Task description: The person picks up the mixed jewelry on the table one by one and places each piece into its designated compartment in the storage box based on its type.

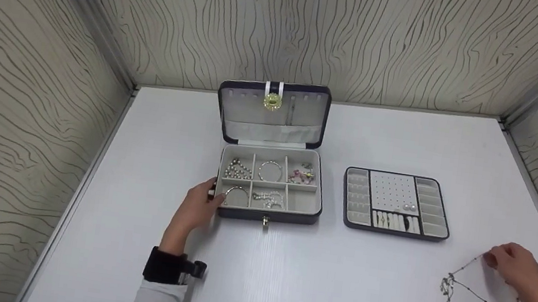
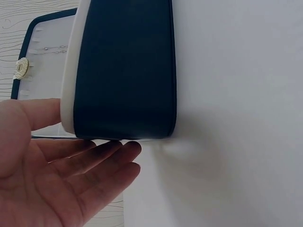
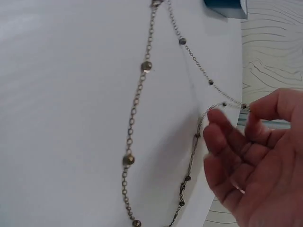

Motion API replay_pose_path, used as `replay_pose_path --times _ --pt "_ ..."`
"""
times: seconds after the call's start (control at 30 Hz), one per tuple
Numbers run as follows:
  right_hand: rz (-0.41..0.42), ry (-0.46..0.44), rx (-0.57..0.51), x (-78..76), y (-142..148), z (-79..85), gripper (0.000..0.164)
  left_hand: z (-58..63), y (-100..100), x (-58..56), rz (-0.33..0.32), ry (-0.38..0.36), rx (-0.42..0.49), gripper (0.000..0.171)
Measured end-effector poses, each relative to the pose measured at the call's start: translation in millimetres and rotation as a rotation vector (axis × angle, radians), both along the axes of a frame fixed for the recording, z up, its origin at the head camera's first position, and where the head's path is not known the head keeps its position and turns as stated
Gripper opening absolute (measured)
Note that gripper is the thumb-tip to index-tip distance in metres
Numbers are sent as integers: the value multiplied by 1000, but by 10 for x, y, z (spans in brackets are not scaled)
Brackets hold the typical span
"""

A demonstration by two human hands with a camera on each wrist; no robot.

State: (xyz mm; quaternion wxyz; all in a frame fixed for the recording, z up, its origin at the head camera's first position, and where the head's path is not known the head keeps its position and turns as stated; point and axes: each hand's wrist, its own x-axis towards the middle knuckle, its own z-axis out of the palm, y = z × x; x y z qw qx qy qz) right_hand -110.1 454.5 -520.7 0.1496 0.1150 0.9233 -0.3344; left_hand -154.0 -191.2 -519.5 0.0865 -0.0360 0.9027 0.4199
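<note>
A dark blue jewelry box (image 1: 266, 215) stands with its lid (image 1: 273, 115) raised, its compartments holding bracelets, beads and other trinkets. My left hand (image 1: 194, 210) holds the box's left side near the front corner. In the left wrist view the thumb lies over the pale rim (image 2: 69, 85) and the fingers reach along the outer wall. At the table's right side, my right hand (image 1: 518, 269) pinches a beaded chain necklace (image 1: 447, 286) between thumb and index finger. Part of the chain hangs in a loop, plain in the right wrist view (image 3: 135, 109).
Right of the box lies a separate jewelry tray (image 1: 393, 191) with small slots, pearl earrings and ring rolls. A gold clasp (image 1: 272, 101) hangs on the lid's upper edge. Patterned panels (image 1: 289, 34) wall in the white table (image 1: 333, 294) at the back and sides.
</note>
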Motion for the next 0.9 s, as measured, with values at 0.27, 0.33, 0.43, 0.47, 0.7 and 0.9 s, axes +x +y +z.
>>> replay_pose_path --times 0.27,0.33,0.43,0.47,0.7,0.9 --pt "-235 148 -235 13 -73 45 28 13 1 6 0 0 8 58" --pt "-271 168 -297 8 -93 91 25 8 1 3 -1 1 14 58" --pt "-303 232 -544 16 -115 190 15 3 3 6 -3 3 14 58" --pt "-302 259 -641 24 -125 227 12 3 4 7 -3 4 12 58" --pt "-147 365 -1016 68 -250 522 24 8 -1 12 0 10 -2 58" --pt "91 378 -1092 75 -377 772 50 8 -2 7 -5 9 5 59"
